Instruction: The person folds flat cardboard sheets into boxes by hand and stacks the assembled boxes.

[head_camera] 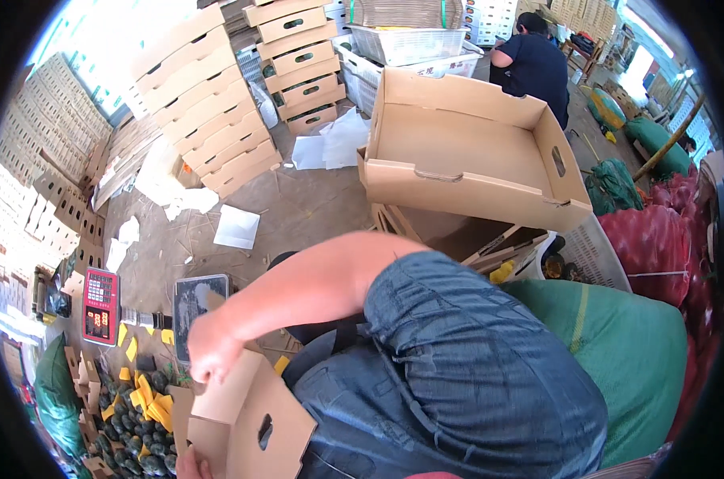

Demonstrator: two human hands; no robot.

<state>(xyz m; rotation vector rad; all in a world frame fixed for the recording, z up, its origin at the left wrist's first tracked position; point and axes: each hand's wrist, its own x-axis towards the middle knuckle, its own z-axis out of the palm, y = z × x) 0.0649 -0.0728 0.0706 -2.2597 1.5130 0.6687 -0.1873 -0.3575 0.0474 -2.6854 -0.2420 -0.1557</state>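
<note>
A partly folded brown cardboard box lies against my lap at the bottom of the view, one oval handle hole showing in its wall. At its upper left edge is my right hand, the arm reaching across from the right; its fingers are bent against the cardboard, and their grip is partly hidden. Low in the picture, the fingers of my left hand rest on the box's lower left part, the rest of that hand being cut off. A platform scale with a red display unit stands just beyond my right hand.
An open cardboard tray sits on other boxes ahead to the right. Tall stacks of trays stand ahead. Dark green squashes lie at lower left. Green and red sacks are at right. A person sits beyond.
</note>
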